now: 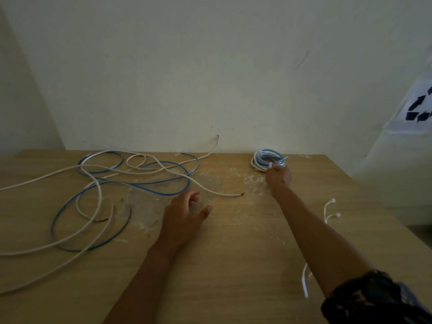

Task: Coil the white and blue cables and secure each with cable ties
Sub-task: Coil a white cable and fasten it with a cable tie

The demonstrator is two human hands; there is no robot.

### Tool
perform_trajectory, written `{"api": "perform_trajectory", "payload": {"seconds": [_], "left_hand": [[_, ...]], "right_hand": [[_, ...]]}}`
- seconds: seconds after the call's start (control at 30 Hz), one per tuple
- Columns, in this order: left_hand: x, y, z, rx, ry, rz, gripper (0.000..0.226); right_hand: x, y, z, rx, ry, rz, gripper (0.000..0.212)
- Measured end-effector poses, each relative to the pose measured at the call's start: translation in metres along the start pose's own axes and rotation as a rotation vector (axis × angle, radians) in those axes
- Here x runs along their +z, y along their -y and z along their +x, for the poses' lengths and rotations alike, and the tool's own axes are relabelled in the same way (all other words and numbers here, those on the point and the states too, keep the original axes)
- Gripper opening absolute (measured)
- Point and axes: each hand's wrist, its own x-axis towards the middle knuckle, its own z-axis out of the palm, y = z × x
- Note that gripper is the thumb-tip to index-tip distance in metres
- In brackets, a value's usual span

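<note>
A small coiled bundle of white and blue cable (pixel 266 159) lies at the far right of the wooden table (pixel 233 253), close to the wall. My right hand (pixel 279 176) reaches out to it and its fingertips pinch the bundle's near edge. Loose white cable (pixel 98 195) and blue cable (pixel 149 184) sprawl tangled over the table's left half. A white cable end (pixel 236 195) lies just beyond my left hand (pixel 184 218), which hovers over the table with relaxed, spread fingers and holds nothing.
White cable ties (pixel 329 210) lie right of my right forearm, another white cable tie (pixel 304 281) sits near my elbow. A pale wall stands right behind the table. A white sheet with black arrows (pixel 418 108) hangs at the right.
</note>
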Motion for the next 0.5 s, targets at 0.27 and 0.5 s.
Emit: {"api": "perform_trajectory", "payload": {"seconds": [0.27, 0.5], "left_hand": [[-0.002, -0.001, 0.000, 0.012, 0.019, 0.054, 0.054], [-0.004, 0.002, -0.001, 0.113, 0.011, 0.072, 0.045]], "right_hand": [[-0.013, 0.000, -0.032, -0.077, -0.126, -0.029, 0.041], [0.020, 0.007, -0.134, -0.645, 0.447, -0.563, 0.034]]}}
